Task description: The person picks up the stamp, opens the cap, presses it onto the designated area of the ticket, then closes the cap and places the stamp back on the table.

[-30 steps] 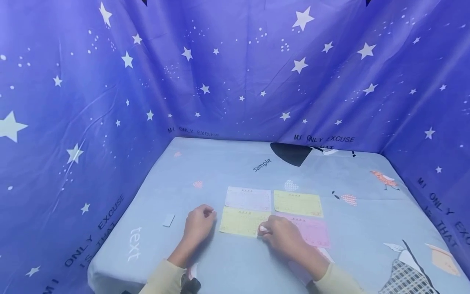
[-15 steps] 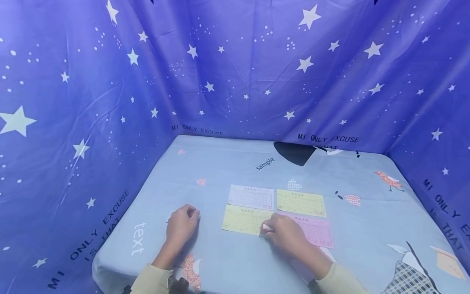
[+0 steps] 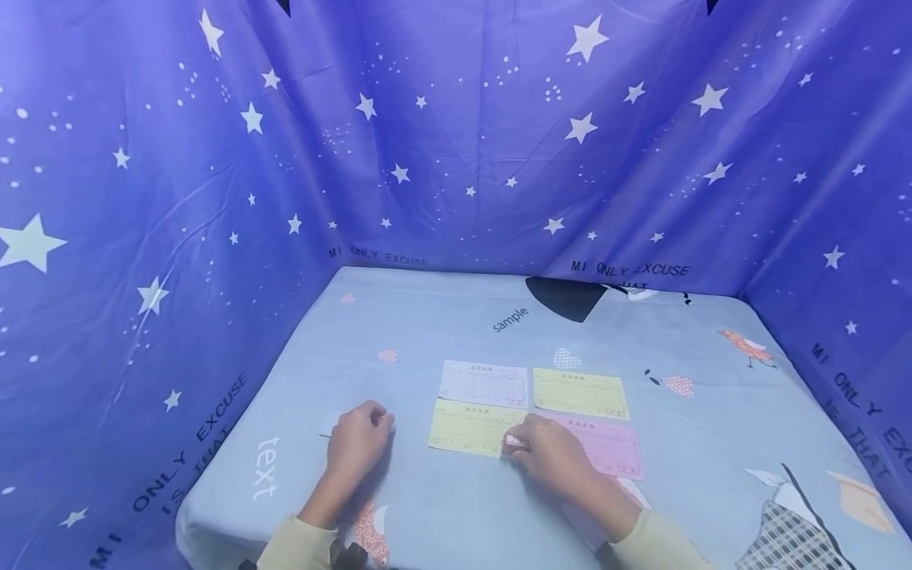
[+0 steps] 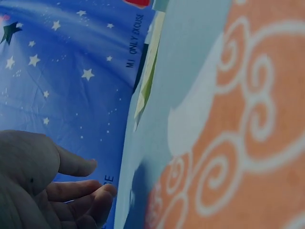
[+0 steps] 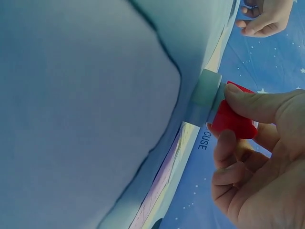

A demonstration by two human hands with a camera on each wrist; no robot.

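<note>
My right hand (image 3: 552,453) pinches a small stamp with a red top (image 5: 234,120) and a pale, see-through lower part. In the head view the stamp stands at the lower right corner of the near yellow slip (image 3: 463,427). A pink slip (image 3: 616,449) lies partly behind that hand. Farther back are a white slip (image 3: 483,384) and a second yellow slip (image 3: 579,392), each with a red boxed mark at its lower right. My left hand (image 3: 359,439) is over the table at the left, fingers loosely curled around nothing. A small pale rectangular piece (image 3: 328,425) is mostly hidden behind it.
More paper (image 3: 583,524) shows beneath my right forearm. The table has a light blue printed cloth (image 3: 427,317) with birds and hearts. Blue star-patterned curtains (image 3: 463,142) close in the back and both sides.
My left hand has moved left, now partly covering the pale rectangular piece. My right hand keeps the stamp at the same corner of the near yellow slip.
</note>
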